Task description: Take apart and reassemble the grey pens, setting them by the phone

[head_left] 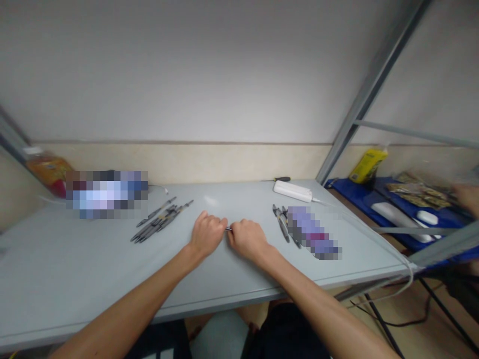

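My left hand (pixel 209 234) and my right hand (pixel 247 239) are both closed, held close together above the middle of the grey desk. A short dark, shiny piece of a pen (pixel 228 229) shows in the gap between them; my fingers hide the rest. Left of my left hand lies a pile of several grey pens (pixel 159 222), slanting away from me, with one grey pen (pixel 155 212) just behind it. To the right of my right hand, a few more pens (pixel 281 224) rest beside a blurred-out purple object (pixel 312 232).
A white power strip (pixel 292 191) and a screwdriver (pixel 282 179) lie at the back right. An orange bottle (pixel 48 172) stands at the back left beside a blurred-out object (pixel 107 194). Beyond the metal frame, another person's hand (pixel 467 197) is over a blue table (pixel 344 192).
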